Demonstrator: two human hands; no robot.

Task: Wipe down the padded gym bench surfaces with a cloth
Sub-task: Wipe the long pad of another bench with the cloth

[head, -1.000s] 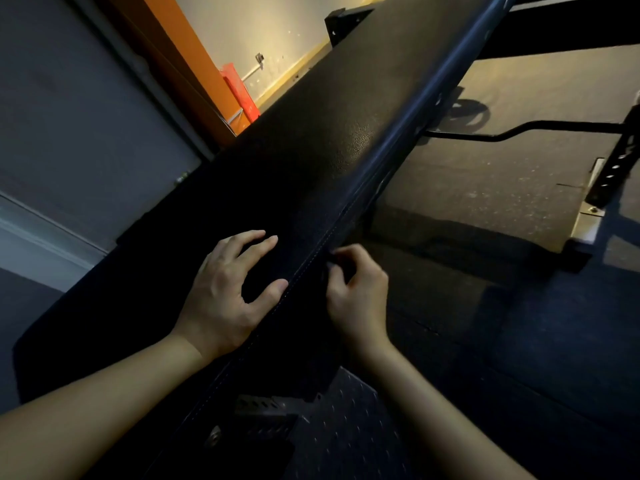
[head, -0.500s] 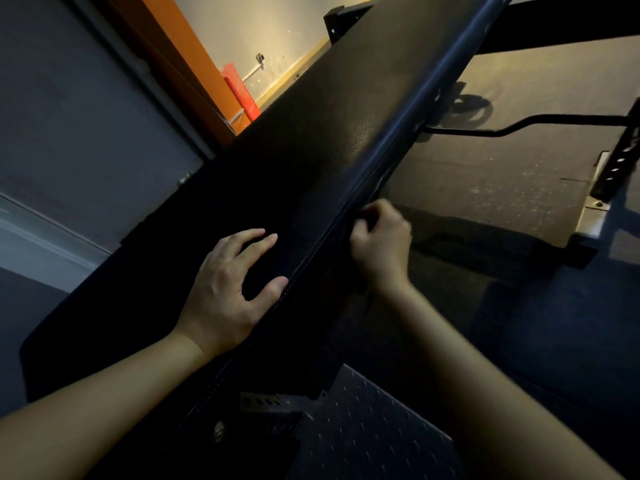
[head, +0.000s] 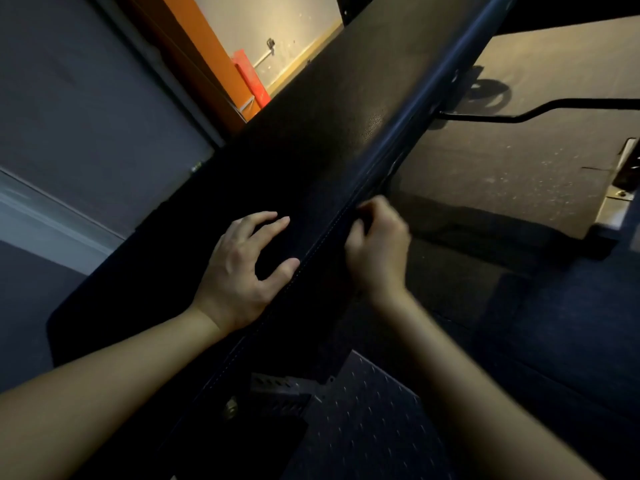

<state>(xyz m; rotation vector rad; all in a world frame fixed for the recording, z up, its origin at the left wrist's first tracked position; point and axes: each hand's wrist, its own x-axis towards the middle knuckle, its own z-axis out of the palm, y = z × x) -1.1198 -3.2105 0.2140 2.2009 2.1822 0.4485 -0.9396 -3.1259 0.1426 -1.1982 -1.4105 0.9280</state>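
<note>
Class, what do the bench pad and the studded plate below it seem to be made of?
Bench pad: probably black vinyl or faux leather; pebbled grain, dull sheen, stitched seam. Plate: likely dark painted metal; rows of raised bumps.

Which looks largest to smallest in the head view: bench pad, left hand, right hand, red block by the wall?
1. bench pad
2. left hand and right hand: they look alike, so not ranked
3. red block: smallest here, but it lies farther from the camera, so its true size is unsure
</note>
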